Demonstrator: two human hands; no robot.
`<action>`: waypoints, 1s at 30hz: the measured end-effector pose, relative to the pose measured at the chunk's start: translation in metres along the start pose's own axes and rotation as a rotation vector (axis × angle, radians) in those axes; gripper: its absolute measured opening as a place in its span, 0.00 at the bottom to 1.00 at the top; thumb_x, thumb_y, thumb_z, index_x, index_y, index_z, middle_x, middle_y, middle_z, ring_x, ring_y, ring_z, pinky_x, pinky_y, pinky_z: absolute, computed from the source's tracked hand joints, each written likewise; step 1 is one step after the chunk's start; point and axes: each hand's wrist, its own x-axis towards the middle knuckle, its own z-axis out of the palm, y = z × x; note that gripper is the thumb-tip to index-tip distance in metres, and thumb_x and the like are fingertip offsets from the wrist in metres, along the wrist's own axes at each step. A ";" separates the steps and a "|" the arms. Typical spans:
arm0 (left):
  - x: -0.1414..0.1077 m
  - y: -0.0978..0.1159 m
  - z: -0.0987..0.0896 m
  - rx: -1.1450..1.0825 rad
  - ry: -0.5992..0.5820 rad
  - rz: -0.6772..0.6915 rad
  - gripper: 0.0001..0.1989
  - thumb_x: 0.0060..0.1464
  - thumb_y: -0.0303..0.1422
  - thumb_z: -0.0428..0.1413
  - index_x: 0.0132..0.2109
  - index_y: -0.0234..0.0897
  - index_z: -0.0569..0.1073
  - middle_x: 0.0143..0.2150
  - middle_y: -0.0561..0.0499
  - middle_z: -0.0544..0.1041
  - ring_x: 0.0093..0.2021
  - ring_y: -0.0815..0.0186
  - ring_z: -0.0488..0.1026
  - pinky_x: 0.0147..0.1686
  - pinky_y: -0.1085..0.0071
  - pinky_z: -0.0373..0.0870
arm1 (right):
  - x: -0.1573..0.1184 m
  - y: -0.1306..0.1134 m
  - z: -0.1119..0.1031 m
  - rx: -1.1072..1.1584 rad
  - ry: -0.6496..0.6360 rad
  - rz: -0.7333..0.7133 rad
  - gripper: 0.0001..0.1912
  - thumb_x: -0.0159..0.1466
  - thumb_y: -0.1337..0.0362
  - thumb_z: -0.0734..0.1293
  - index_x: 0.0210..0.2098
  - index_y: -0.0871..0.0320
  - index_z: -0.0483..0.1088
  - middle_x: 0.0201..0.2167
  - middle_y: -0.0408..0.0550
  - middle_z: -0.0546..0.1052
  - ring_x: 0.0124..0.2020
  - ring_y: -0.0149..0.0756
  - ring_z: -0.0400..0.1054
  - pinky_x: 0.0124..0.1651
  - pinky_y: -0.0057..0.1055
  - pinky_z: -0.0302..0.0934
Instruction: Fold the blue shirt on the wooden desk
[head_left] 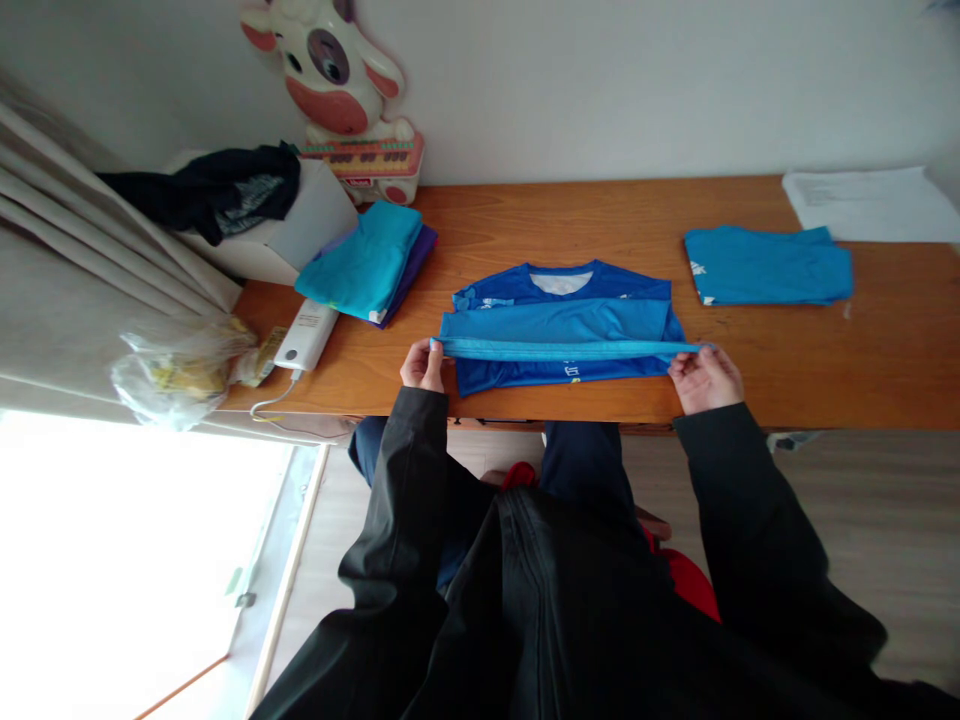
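A blue T-shirt (pixel 499 374) lies on the wooden desk with its neckline toward the wall. Its lighter blue underside shows where the lower part is turned up over the front. A straight hem band stretches taut across the shirt between my two hands. My left hand (pixel 424 366) is closed, pinching the band's left end between thumb and fingers. At the other end, my right hand (pixel 706 380) grips the band's right corner with its fingers bent. Some white print on the shirt stays partly covered by the turned-up cloth.
A folded blue garment (pixel 769 266) lies at right, near white papers (pixel 870 205). Folded turquoise and purple clothes (pixel 364 262) rest at left beside a white box (pixel 311 225) with dark cloth (pixel 255 190). A cow toy piano (pixel 367 160), white corded device (pixel 306 335) and plastic bag (pixel 180 375) stand around.
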 end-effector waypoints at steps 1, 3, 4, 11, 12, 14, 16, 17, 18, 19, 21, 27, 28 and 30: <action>0.000 0.001 0.000 0.002 0.001 0.002 0.21 0.59 0.53 0.73 0.41 0.42 0.78 0.35 0.56 0.76 0.33 0.68 0.75 0.38 0.69 0.80 | 0.000 0.000 0.000 -0.004 0.000 0.001 0.12 0.60 0.55 0.84 0.35 0.44 0.79 0.33 0.48 0.82 0.36 0.45 0.76 0.46 0.49 0.77; 0.000 0.001 0.000 0.007 0.006 0.007 0.21 0.59 0.52 0.73 0.41 0.42 0.79 0.35 0.56 0.75 0.33 0.68 0.75 0.38 0.69 0.80 | 0.000 0.000 0.001 -0.016 -0.002 0.002 0.12 0.61 0.55 0.83 0.35 0.43 0.78 0.33 0.48 0.82 0.36 0.47 0.76 0.47 0.51 0.77; 0.000 0.000 0.000 0.010 0.008 0.008 0.21 0.59 0.52 0.73 0.41 0.42 0.79 0.35 0.56 0.75 0.33 0.68 0.75 0.37 0.69 0.80 | 0.000 -0.001 0.001 -0.021 -0.004 0.001 0.12 0.61 0.54 0.83 0.35 0.43 0.77 0.32 0.48 0.82 0.36 0.47 0.76 0.47 0.51 0.77; 0.004 -0.006 -0.004 0.017 0.047 0.021 0.21 0.58 0.52 0.74 0.41 0.41 0.80 0.34 0.56 0.78 0.33 0.69 0.77 0.40 0.71 0.82 | -0.003 -0.003 0.005 -0.015 -0.006 -0.010 0.11 0.64 0.58 0.82 0.34 0.42 0.77 0.32 0.43 0.84 0.36 0.43 0.76 0.43 0.49 0.77; 0.005 -0.006 -0.004 0.024 0.058 0.025 0.21 0.57 0.52 0.74 0.41 0.41 0.80 0.34 0.55 0.79 0.33 0.69 0.77 0.41 0.71 0.82 | -0.004 -0.004 0.006 -0.008 -0.004 -0.013 0.11 0.64 0.58 0.82 0.33 0.42 0.77 0.32 0.44 0.84 0.35 0.43 0.76 0.42 0.47 0.77; 0.006 -0.007 -0.005 0.041 0.076 0.030 0.21 0.57 0.52 0.75 0.41 0.41 0.81 0.35 0.55 0.80 0.35 0.69 0.78 0.43 0.71 0.82 | -0.004 -0.005 0.008 0.008 0.002 -0.021 0.12 0.65 0.59 0.82 0.33 0.44 0.76 0.32 0.46 0.83 0.34 0.42 0.77 0.38 0.43 0.78; 0.007 -0.008 -0.006 0.055 0.083 0.045 0.21 0.57 0.52 0.74 0.41 0.41 0.81 0.35 0.54 0.80 0.35 0.68 0.78 0.44 0.71 0.81 | -0.004 -0.006 0.010 0.026 0.009 -0.026 0.13 0.64 0.60 0.83 0.33 0.45 0.76 0.31 0.46 0.83 0.33 0.40 0.77 0.35 0.40 0.78; 0.008 -0.009 -0.006 0.060 0.084 0.059 0.21 0.57 0.53 0.74 0.41 0.41 0.81 0.35 0.54 0.80 0.35 0.68 0.78 0.44 0.72 0.80 | -0.004 -0.006 0.011 0.033 0.010 -0.021 0.14 0.64 0.60 0.84 0.33 0.46 0.76 0.31 0.45 0.82 0.32 0.39 0.78 0.34 0.38 0.78; 0.009 -0.011 -0.006 0.065 0.085 0.075 0.22 0.58 0.53 0.73 0.41 0.41 0.81 0.35 0.54 0.79 0.35 0.68 0.78 0.44 0.72 0.80 | -0.003 -0.007 0.011 0.038 0.013 -0.013 0.14 0.64 0.60 0.84 0.33 0.46 0.75 0.30 0.44 0.82 0.32 0.38 0.78 0.33 0.36 0.78; 0.010 -0.012 -0.006 0.066 0.085 0.088 0.22 0.58 0.54 0.72 0.41 0.41 0.81 0.34 0.54 0.79 0.35 0.68 0.78 0.43 0.72 0.79 | -0.003 -0.007 0.012 0.042 0.017 -0.002 0.15 0.64 0.60 0.84 0.33 0.47 0.75 0.30 0.43 0.82 0.31 0.37 0.78 0.32 0.35 0.78; 0.012 -0.016 -0.007 0.058 0.085 0.101 0.22 0.59 0.54 0.71 0.41 0.40 0.81 0.34 0.54 0.79 0.35 0.67 0.78 0.42 0.71 0.79 | -0.002 -0.007 0.012 0.047 0.023 0.017 0.15 0.65 0.60 0.84 0.33 0.48 0.75 0.29 0.41 0.82 0.31 0.35 0.78 0.32 0.32 0.77; 0.014 -0.025 -0.010 0.032 0.082 0.080 0.25 0.57 0.57 0.72 0.43 0.39 0.81 0.39 0.51 0.81 0.39 0.66 0.81 0.48 0.69 0.82 | 0.000 -0.006 0.009 0.071 0.016 0.026 0.14 0.64 0.61 0.85 0.33 0.50 0.77 0.29 0.42 0.82 0.32 0.33 0.78 0.31 0.28 0.77; 0.015 -0.027 -0.011 0.028 0.077 0.078 0.26 0.56 0.58 0.72 0.44 0.39 0.82 0.40 0.50 0.82 0.40 0.65 0.82 0.49 0.68 0.82 | 0.000 -0.006 0.009 0.076 0.015 0.022 0.14 0.63 0.61 0.86 0.33 0.50 0.77 0.29 0.43 0.82 0.32 0.34 0.78 0.31 0.29 0.77; 0.016 -0.031 -0.012 0.017 0.075 0.083 0.28 0.55 0.60 0.73 0.45 0.39 0.82 0.42 0.48 0.84 0.43 0.64 0.83 0.51 0.67 0.83 | 0.001 -0.006 0.008 0.073 0.013 0.012 0.16 0.60 0.60 0.87 0.33 0.50 0.77 0.30 0.44 0.82 0.32 0.35 0.78 0.30 0.30 0.77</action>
